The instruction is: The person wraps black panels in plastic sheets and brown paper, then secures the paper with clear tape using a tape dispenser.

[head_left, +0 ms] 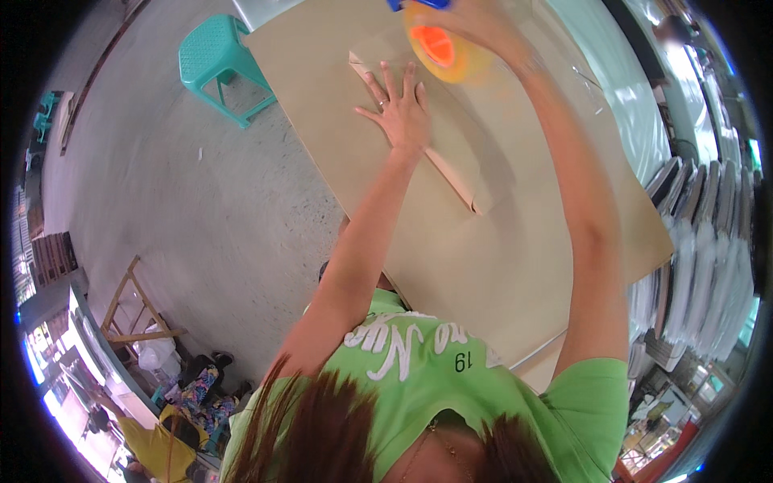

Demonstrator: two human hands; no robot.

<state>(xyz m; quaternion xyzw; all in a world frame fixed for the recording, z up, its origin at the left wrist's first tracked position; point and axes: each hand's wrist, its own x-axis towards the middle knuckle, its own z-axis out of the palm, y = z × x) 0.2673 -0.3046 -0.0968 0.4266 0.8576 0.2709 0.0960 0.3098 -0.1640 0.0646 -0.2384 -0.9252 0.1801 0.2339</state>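
Our right hand (475, 20) is closed in a grip around a roll of clear tape (443, 50) with an orange core, held just above the far end of a flattened brown cardboard piece (451, 165). Our left hand (400, 109) grips nothing; it lies open, fingers spread, pressing that cardboard flat on the tan worktop (499, 266). The cardboard's long axis runs from the tape diagonally toward us and rightward. A teal plastic stool (219, 60) stands on the floor to the left.
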